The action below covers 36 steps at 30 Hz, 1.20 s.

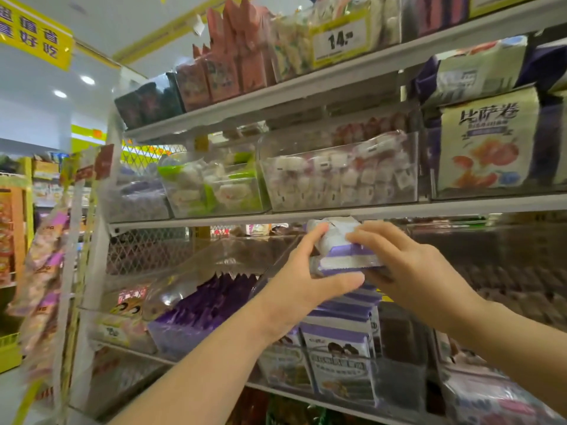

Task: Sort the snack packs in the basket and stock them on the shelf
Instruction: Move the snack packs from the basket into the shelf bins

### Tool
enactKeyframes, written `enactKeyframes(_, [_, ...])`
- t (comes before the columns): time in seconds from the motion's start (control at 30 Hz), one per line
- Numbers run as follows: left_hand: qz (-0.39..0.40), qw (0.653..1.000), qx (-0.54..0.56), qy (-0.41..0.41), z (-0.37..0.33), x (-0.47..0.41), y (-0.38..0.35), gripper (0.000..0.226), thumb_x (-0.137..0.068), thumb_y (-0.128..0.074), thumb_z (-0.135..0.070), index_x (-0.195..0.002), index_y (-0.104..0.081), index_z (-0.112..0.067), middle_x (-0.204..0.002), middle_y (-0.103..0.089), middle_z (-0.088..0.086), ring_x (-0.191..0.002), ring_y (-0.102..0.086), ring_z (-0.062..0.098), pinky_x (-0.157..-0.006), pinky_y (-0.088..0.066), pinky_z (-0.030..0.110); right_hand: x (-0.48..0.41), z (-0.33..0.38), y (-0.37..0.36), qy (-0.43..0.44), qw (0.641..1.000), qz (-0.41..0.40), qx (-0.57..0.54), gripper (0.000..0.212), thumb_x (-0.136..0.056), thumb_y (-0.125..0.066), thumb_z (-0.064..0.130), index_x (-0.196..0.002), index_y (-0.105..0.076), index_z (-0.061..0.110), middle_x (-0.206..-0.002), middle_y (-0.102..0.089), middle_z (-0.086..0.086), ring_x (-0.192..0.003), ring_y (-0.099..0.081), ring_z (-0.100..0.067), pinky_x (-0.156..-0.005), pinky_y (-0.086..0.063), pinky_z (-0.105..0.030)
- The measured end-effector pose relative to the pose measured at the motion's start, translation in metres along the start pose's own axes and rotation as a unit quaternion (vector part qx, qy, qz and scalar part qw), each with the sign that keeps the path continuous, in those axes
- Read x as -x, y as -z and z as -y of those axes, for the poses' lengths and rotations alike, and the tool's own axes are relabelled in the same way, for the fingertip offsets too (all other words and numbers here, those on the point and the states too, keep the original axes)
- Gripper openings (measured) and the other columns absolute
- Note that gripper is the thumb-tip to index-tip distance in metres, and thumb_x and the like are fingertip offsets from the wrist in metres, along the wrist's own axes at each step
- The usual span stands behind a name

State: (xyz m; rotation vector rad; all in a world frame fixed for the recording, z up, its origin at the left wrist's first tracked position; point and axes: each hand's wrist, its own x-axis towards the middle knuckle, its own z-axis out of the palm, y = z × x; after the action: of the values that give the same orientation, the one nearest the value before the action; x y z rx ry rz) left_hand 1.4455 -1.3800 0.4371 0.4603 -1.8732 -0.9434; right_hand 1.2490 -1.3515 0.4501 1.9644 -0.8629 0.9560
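Two hands, left hand and right hand, grip snack packs between them.

Snack pack sits above standing packs, just below a shelf

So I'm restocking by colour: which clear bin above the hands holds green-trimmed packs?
The second bin from the left, between the purplish-pack bin and the white-and-red-pack bin.

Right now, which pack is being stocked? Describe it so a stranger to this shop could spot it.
Find the shelf board under the clear bin of white sweets. Just beneath it the left hand and right hand grip a white pack with a purple band. Unlike the purple-and-white packs standing upright below, it is held flat above them.
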Motion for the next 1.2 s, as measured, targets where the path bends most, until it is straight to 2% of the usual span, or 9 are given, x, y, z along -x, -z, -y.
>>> enactKeyframes(0.13, [-0.078, 0.996, 0.046, -0.009, 0.016, -0.012, 0.012, 0.061, -0.057, -0.083, -0.044, -0.112, -0.057, -0.048, -0.126, -0.058, -0.010, -0.113, -0.062, 0.017, -0.099, -0.049, 0.038, -0.009, -0.003, -0.014, 0.043, 0.994, 0.095, -0.022, 0.058, -0.083, -0.062, 0.031, -0.136, -0.040, 0.029, -0.135, -0.042, 0.005, -0.072, -0.067, -0.019, -0.062, -0.059, -0.034])
enactKeyframes(0.23, [-0.083, 0.996, -0.017, -0.018, 0.028, -0.021, 0.029, 0.057, -0.061, -0.082, -0.045, -0.112, -0.057, -0.047, -0.126, -0.056, -0.018, -0.111, -0.057, -0.006, -0.092, -0.048, 0.021, -0.010, -0.011, -0.025, 0.023, 0.988, 0.143, -0.062, 0.070, -0.085, -0.070, 0.025, -0.142, -0.032, 0.038, -0.142, -0.029, 0.015, -0.094, -0.066, -0.017, -0.081, -0.057, -0.032])
enactKeyframes(0.33, [-0.057, 0.995, -0.080, -0.011, 0.032, -0.030, 0.040, 0.053, -0.072, -0.079, -0.042, -0.117, -0.053, -0.049, -0.122, -0.049, -0.031, -0.103, -0.042, -0.031, -0.079, -0.040, 0.000, -0.013, -0.018, -0.035, 0.010, 0.984, 0.167, -0.068, 0.074, -0.087, -0.067, 0.025, -0.144, -0.024, 0.045, -0.146, -0.021, 0.020, -0.104, -0.058, -0.007, -0.089, -0.048, -0.017])
enactKeyframes(0.5, [-0.056, 0.992, -0.113, -0.001, 0.037, -0.046, 0.055, 0.052, -0.077, -0.077, -0.040, -0.122, -0.050, -0.044, -0.115, -0.047, -0.032, -0.092, -0.040, -0.037, -0.071, -0.038, -0.004, -0.028, -0.025, -0.049, -0.020, 0.982, 0.183, -0.050, 0.073, -0.089, -0.064, 0.023, -0.144, -0.022, 0.046, -0.150, -0.024, 0.017, -0.115, -0.053, -0.011, -0.092, -0.045, -0.020])
enactKeyframes(0.7, [-0.068, 0.993, -0.093, 0.006, 0.049, -0.064, 0.065, 0.046, -0.076, -0.079, -0.035, -0.117, -0.057, -0.038, -0.116, -0.059, -0.017, -0.096, -0.054, -0.021, -0.079, -0.043, 0.002, -0.035, -0.038, -0.063, -0.018, 0.973, 0.231, -0.018, 0.082, -0.088, -0.065, 0.030, -0.140, -0.007, 0.055, -0.149, -0.023, 0.017, -0.125, -0.047, -0.011, -0.097, -0.042, -0.020])
enactKeyframes(0.83, [-0.108, 0.994, 0.022, 0.020, 0.063, -0.073, 0.072, 0.055, -0.061, -0.087, -0.030, -0.111, -0.063, -0.032, -0.120, -0.065, 0.007, -0.112, -0.063, 0.025, -0.100, -0.048, 0.040, -0.043, -0.057, -0.069, -0.126, 0.935, 0.309, -0.121, 0.084, -0.080, -0.070, 0.047, -0.143, -0.016, 0.046, -0.142, -0.041, 0.018, -0.122, -0.046, -0.003, -0.099, -0.036, -0.016])
enactKeyframes(0.97, [-0.105, 0.985, 0.128, 0.041, 0.072, -0.082, 0.080, 0.062, -0.048, -0.095, -0.031, -0.104, -0.069, -0.031, -0.113, -0.069, 0.005, -0.098, -0.070, 0.024, -0.075, -0.056, 0.031, -0.053, -0.067, -0.075, -0.138, 0.884, 0.348, -0.280, 0.042, -0.085, -0.070, 0.035, -0.120, -0.048, 0.044, -0.106, -0.058, 0.042, -0.096, -0.055, 0.017, -0.079, -0.037, 0.000])
enactKeyframes(1.07, [-0.115, 0.983, 0.131, 0.061, 0.074, -0.086, 0.079, 0.073, -0.040, -0.094, -0.032, -0.108, -0.066, -0.028, -0.114, -0.067, 0.004, -0.093, -0.071, 0.023, -0.067, -0.055, 0.028, -0.055, -0.072, -0.083, -0.175, 0.854, 0.350, -0.344, 0.046, -0.086, -0.071, 0.025, -0.124, -0.052, 0.041, -0.113, -0.062, 0.033, -0.102, -0.057, 0.015, -0.082, -0.042, -0.002])
enactKeyframes(1.2, [-0.132, 0.978, 0.137, 0.087, 0.069, -0.091, 0.076, 0.068, -0.051, -0.085, -0.026, -0.114, -0.061, -0.024, -0.119, -0.063, 0.008, -0.087, -0.072, 0.022, -0.065, -0.058, 0.031, -0.055, -0.080, -0.086, -0.204, 0.836, 0.350, -0.370, 0.046, -0.084, -0.072, 0.022, -0.122, -0.053, 0.038, -0.111, -0.066, 0.028, -0.102, -0.062, 0.006, -0.087, -0.051, -0.014])
